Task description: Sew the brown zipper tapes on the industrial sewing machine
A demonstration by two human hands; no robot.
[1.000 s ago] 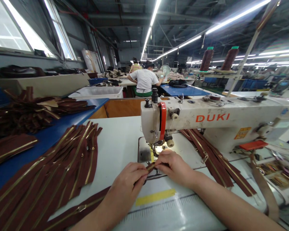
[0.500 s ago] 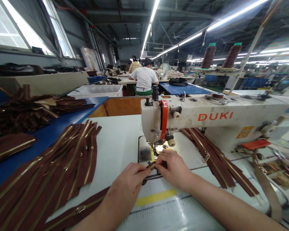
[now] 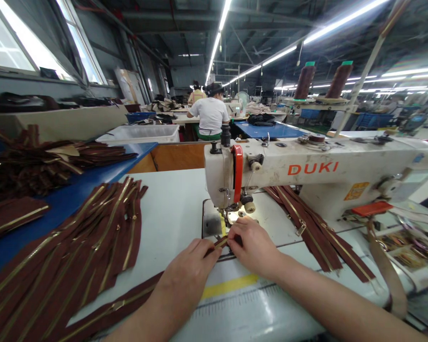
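Observation:
A brown zipper point(image 3: 128, 304) with gold teeth runs across the table from the lower left, passing under my left wrist. Its end is pinched between the fingertips of my left hand point(image 3: 190, 270) and my right hand point(image 3: 251, 244), which are close together just in front of the needle area. Above them is the head of a white sewing machine point(image 3: 314, 164) with a red lever; its lamp lights the needle plate point(image 3: 211, 223). My fingers partly cover the zipper's end, and the needle tip is hard to make out.
A pile of brown zippers point(image 3: 103, 237) lies on the left, with more on a blue table point(image 3: 69, 183). Several zippers point(image 3: 306, 228) lie under the machine arm. A tray of small metal parts point(image 3: 406, 251) sits at the right. Ahead, a person in a white shirt point(image 3: 211, 116) sits facing away.
Both hands keep their pinch on the zipper's end, nearly in place before the needle. The whole view has shifted slightly, so the scene sits a little further left.

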